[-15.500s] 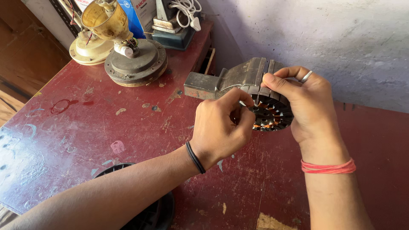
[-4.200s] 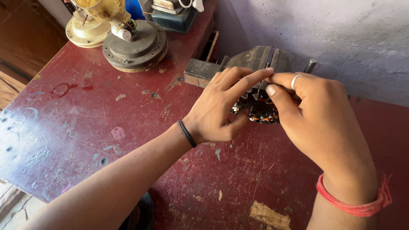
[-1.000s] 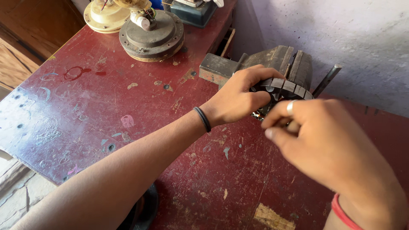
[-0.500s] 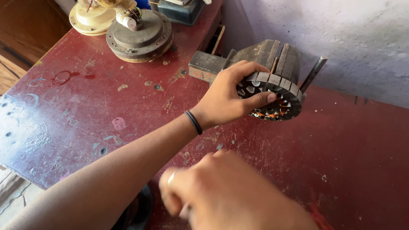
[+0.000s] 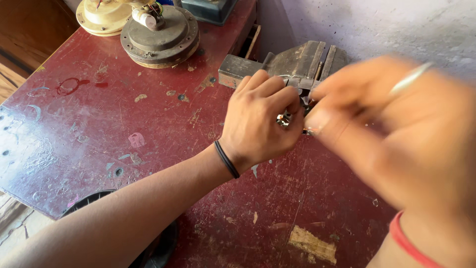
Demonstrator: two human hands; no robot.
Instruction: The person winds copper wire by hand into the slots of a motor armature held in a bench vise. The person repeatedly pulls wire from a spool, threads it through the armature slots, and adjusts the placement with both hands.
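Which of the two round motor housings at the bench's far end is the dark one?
The grey-brown housing, nearer the vise; the other housing is cream.

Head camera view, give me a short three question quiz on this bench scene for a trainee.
1. True or false: the left hand wears a black band on its wrist.
2. Which thing stands against the wall behind the hands? A) bench vise B) kettle C) drill
3. Fill in: the right hand is too ______ to show what its fingers hold.

Key:
1. True; the left hand is closed over a small metal part in front of the vise.
2. A; it sits on the red table, with the round motor housing further left.
3. Blurred.
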